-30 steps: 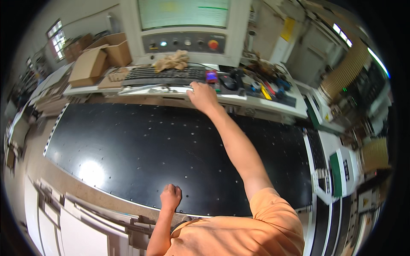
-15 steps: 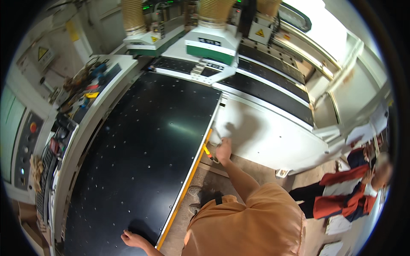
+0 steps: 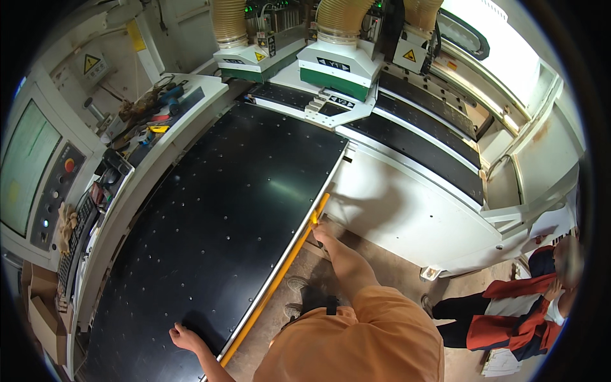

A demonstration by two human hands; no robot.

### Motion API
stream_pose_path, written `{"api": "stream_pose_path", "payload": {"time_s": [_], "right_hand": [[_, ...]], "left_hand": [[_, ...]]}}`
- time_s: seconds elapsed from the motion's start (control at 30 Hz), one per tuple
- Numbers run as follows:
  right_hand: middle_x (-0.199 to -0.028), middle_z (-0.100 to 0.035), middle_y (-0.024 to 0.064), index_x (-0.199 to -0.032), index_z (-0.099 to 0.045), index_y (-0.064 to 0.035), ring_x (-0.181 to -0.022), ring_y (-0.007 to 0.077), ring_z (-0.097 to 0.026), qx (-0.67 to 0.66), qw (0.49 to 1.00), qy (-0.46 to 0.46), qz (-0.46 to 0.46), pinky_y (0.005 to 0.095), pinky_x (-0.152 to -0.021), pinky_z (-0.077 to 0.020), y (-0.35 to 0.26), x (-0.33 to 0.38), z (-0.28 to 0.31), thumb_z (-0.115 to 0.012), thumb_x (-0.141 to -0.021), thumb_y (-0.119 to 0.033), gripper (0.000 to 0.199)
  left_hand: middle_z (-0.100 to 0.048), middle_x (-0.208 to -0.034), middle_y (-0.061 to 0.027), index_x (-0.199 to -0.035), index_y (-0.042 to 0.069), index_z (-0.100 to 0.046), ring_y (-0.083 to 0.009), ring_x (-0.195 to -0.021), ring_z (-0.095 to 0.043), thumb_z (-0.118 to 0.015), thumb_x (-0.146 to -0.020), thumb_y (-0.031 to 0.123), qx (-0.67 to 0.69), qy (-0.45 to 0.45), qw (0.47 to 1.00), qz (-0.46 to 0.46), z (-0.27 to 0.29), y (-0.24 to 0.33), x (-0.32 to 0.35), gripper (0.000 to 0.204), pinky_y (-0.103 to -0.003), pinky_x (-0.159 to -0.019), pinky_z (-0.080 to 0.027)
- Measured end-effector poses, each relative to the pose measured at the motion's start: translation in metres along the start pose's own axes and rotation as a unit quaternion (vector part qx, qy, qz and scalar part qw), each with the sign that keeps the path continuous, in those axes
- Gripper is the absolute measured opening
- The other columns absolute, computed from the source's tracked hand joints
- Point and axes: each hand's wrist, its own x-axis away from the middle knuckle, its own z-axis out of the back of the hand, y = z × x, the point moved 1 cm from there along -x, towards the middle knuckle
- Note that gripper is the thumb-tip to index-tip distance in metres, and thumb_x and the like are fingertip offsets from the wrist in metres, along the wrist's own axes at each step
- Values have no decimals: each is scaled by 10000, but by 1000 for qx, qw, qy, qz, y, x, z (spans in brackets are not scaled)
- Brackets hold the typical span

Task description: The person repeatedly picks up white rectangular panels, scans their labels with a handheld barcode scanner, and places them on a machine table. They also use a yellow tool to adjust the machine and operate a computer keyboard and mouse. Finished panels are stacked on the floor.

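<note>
My right hand (image 3: 321, 230) is at the long side of the black table (image 3: 191, 210), its fingers closed round a yellow tool (image 3: 314, 217) whose kind is mostly hidden. A yellow strip (image 3: 270, 298) runs along that same edge, below a pale metal rim. Over the table's near end, my left hand (image 3: 184, 336) hovers palm down with curled fingers and casts a shadow beside it. What those fingers hold, if anything, is hidden. Rows of small round holes or studs dot the tabletop.
White machine heads (image 3: 336, 70) with ribbed hoses stand at the far end. A shelf (image 3: 143, 137) with tools and a keyboard (image 3: 77, 239) lines the left, beside a control panel (image 3: 57, 191). On the right stands another person (image 3: 519, 305) in a red and dark jacket.
My right hand has moved left to the table edge and closed round the yellow tool, which hung apart from it before. My left hand stays over the near end. The view has shifted slightly.
</note>
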Motion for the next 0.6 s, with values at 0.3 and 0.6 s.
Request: {"api": "stream_pose_path", "payload": {"time_s": [0.3,0.6], "right_hand": [[-939,-670,113,-1119,-552,-91,-482,125,-520,-613,787,42,52,249,-444,-476,-9,110,172,-501,-1057,-375,294],[-986,-669,65,-1286,-559,-34,-521,81,-477,-395,835,-377,64,221,-465,-400,-82,227,211,-450,-1061,-382,428]], "left_hand": [[-514,-654,-131,-749,-62,-520,-247,-622,-457,-566,-951,255,-35,73,997,0,20,-8,-27,379,-429,-643,-414],[-549,-683,-147,-769,-71,-531,-272,-649,-476,-560,-959,297,-22,104,994,18,27,-13,-33,416,-442,-674,-425]]}}
